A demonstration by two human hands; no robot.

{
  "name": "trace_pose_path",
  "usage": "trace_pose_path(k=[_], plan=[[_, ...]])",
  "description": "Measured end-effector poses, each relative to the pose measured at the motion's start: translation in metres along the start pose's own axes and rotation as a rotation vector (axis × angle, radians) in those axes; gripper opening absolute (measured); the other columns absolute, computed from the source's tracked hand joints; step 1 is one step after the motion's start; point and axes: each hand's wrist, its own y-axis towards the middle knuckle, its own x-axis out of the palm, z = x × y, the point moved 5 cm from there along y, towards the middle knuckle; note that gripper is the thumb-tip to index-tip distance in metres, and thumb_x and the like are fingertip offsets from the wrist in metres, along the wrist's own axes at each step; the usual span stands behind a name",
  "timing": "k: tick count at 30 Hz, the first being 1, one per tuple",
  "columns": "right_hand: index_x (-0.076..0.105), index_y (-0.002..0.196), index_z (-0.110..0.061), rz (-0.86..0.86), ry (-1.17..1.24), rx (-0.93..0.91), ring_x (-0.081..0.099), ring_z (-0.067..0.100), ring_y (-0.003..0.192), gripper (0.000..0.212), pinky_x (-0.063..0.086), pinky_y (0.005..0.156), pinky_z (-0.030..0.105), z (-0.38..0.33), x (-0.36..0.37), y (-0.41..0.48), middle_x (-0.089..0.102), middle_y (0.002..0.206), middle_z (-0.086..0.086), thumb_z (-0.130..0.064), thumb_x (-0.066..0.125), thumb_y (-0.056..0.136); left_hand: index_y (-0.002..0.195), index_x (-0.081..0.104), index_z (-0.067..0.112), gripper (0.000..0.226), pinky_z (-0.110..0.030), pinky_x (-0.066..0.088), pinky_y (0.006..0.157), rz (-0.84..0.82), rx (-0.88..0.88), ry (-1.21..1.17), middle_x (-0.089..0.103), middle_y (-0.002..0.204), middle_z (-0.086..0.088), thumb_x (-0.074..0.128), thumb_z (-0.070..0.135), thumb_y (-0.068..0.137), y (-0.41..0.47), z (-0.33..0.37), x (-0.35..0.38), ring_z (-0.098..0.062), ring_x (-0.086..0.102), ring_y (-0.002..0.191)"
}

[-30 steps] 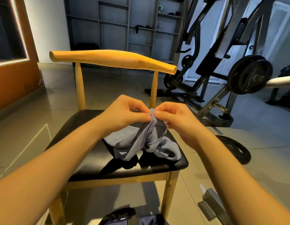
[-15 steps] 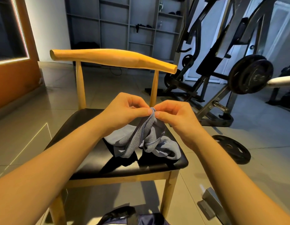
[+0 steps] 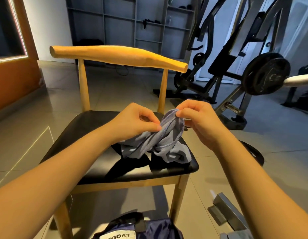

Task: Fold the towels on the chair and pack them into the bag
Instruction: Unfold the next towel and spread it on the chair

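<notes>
Nearest: bag (image 3: 155, 229) on floor, well below fingers. Next: towel (image 3: 160, 144), judged soft, light, limp; bunched on chair seat (image 3: 115, 173) directly under fingers, top edge raised. L hand (image 3: 137, 121) & R hand (image 3: 199, 121) each pinch stitched hem, fingers curled. Rec.: slide pinches outward to corners.

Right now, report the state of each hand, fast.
Left hand: closed, pinching the blue-grey towel over the chair seat.
Right hand: closed, pinching the same towel's raised hem.
</notes>
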Motion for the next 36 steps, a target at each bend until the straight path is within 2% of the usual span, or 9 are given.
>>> trace_pose_path(k=[5,8,13,18,22,26,31,34,36], plan=[[0.068,0.077,-0.010,0.068,0.025,0.076,0.062,0.019,0.083,0.020,0.051,0.082,0.037,0.016,-0.014,0.000,0.067,0.080,0.005,-0.001,0.056,0.089,0.074,0.074,0.018,0.015,-0.043,0.054,0.069,0.004,-0.002,0.186,0.071,0.072,-0.003,0.076,0.003,0.077,-0.005,-0.022,0.012,-0.013,0.060,0.065],[0.068,0.075,-0.012,0.110,0.003,0.110,0.061,0.023,0.087,0.021,0.053,0.084,0.040,0.023,-0.023,0.000,0.067,0.086,0.010,-0.002,0.055,0.088,0.073,0.068,0.012,0.013,-0.030,0.049,0.061,0.113,0.026,0.119,0.068,0.066,-0.003,0.068,0.000,0.077,-0.005,-0.018,0.008,-0.007,0.059,0.060],[0.064,0.068,-0.012,0.218,-0.013,0.171,0.055,0.024,0.084,0.019,0.049,0.079,0.039,0.027,-0.034,0.002,0.060,0.078,0.006,-0.003,0.055,0.082,0.080,0.062,0.014,0.007,-0.037,0.053,0.065,0.271,0.213,0.201,0.067,0.072,-0.002,0.064,0.007,0.081,-0.002,0.005,-0.010,-0.020,0.064,0.066],[0.064,0.076,-0.008,0.355,0.175,0.224,0.060,0.023,0.082,0.016,0.055,0.086,0.041,0.024,-0.047,0.003,0.063,0.079,0.004,0.001,0.052,0.082,0.093,0.066,0.017,0.012,-0.037,0.052,0.066,0.134,0.170,0.216,0.068,0.073,0.001,0.071,0.007,0.089,-0.004,-0.007,0.001,-0.021,0.063,0.067],[0.063,0.074,-0.009,0.430,0.259,0.250,0.062,0.021,0.073,0.018,0.056,0.076,0.035,0.032,-0.065,-0.001,0.067,0.073,0.002,0.003,0.051,0.081,0.085,0.074,0.024,0.016,-0.024,0.050,0.060,0.066,0.138,0.350,0.068,0.070,0.005,0.074,0.008,0.083,-0.007,-0.014,-0.002,-0.012,0.062,0.066],[0.057,0.073,-0.012,0.500,0.335,0.316,0.059,0.016,0.064,0.019,0.053,0.065,0.029,0.047,-0.084,-0.008,0.063,0.061,-0.004,0.003,0.050,0.080,0.080,0.077,0.026,0.015,-0.038,0.053,0.060,0.025,0.033,0.363,0.070,0.069,0.000,0.069,0.013,0.077,-0.010,-0.028,-0.016,-0.018,0.061,0.063],[0.036,0.059,-0.018,0.574,0.362,0.416,0.042,0.016,0.053,0.019,0.041,0.061,0.029,0.063,-0.100,-0.026,0.040,0.064,0.002,-0.002,0.046,0.056,0.086,0.083,0.021,0.017,-0.017,0.053,0.067,-0.119,-0.178,0.134,0.078,0.082,0.000,0.074,0.007,0.090,-0.018,-0.049,-0.031,-0.003,0.064,0.070],[0.029,0.055,-0.019,0.542,0.356,0.449,0.037,0.019,0.054,0.023,0.038,0.060,0.031,0.069,-0.104,-0.035,0.034,0.058,0.002,0.000,0.039,0.059,0.089,0.084,0.020,0.013,-0.017,0.052,0.069,-0.133,-0.239,-0.005,0.079,0.089,-0.004,0.072,0.014,0.091,-0.022,-0.058,-0.031,-0.004,0.065,0.073],[0.038,0.053,-0.015,0.471,0.357,0.474,0.037,0.020,0.054,0.015,0.035,0.057,0.030,0.072,-0.095,-0.040,0.038,0.056,0.003,-0.002,0.045,0.054,0.095,0.083,0.019,0.014,-0.021,0.054,0.076,-0.147,-0.227,-0.028,0.079,0.094,-0.003,0.069,0.016,0.094,-0.020,-0.059,-0.024,-0.007,0.068,0.080]])
